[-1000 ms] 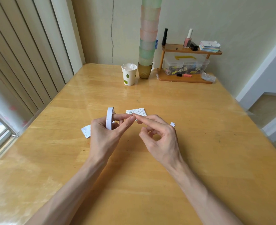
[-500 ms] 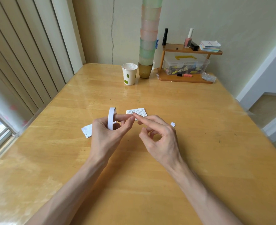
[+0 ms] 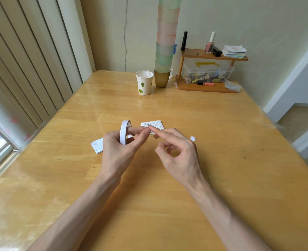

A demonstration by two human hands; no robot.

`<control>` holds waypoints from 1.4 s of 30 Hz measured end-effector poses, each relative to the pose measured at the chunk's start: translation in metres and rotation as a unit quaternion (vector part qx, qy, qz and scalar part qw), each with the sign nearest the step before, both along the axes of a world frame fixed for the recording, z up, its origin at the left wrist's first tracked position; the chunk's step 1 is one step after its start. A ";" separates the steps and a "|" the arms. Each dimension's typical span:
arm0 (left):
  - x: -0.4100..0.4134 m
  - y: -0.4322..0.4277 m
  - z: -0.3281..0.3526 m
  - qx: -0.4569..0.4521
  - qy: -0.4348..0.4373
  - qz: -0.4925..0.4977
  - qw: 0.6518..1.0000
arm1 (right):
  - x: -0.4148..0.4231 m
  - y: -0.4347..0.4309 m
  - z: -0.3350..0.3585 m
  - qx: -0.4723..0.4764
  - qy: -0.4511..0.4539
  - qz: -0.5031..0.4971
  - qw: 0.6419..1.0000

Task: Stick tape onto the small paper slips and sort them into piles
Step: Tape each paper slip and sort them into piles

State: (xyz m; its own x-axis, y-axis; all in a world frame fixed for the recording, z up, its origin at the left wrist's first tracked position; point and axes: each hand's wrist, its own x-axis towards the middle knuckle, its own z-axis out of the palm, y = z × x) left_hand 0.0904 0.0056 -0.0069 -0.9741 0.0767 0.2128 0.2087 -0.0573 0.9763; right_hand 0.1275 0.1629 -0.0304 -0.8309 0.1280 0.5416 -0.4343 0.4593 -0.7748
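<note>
My left hand [image 3: 117, 151] grips the tape roll [image 3: 124, 131]. The forefinger is threaded through its core and the thumb lies alongside, so the roll stands on edge, lifted off the table [image 3: 167, 205], and can turn freely as tape is drawn off it. My right hand [image 3: 178, 156] has come close, its forefinger stretched out until the tip meets the tips of my left fingers, with the thumb and other fingers curled back underneath. I judge this is the hunt for the tape's loose end, or a short bit being lifted away. The tip is too small in the view for me to tell whether any tape is stuck to it or pinched there.

The printed paper slip [image 3: 155, 124] lies flat on the table just beyond my fingertips, touched by neither hand. It is close enough that a piece of tape could go straight down onto it. A small pile of slips [image 3: 96, 146] sits to the left, partly hidden behind my left hand, and a tiny white scrap [image 3: 192, 138] lies alone to the right. The two are well apart, which suits sorting into separate piles with the working slip between them. At the far end a paper cup [image 3: 144, 83] stands out of the way.
</note>
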 end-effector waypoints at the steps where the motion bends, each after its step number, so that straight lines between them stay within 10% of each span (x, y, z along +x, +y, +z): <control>1: 0.000 0.000 0.000 0.000 -0.001 0.000 1.000 | 0.000 0.000 0.000 -0.001 -0.001 0.000 1.000; 42: -0.004 0.001 -0.002 0.051 -0.061 -0.022 0.997 | -0.001 -0.001 -0.001 0.014 0.010 0.002 1.000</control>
State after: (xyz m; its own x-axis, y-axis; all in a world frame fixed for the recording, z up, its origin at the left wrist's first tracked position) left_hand 0.0869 0.0063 -0.0092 -0.9893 0.1044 0.1021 0.0841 -0.1641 0.9828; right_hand 0.1269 0.1624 -0.0318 -0.8201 0.1092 0.5618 -0.4516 0.4795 -0.7524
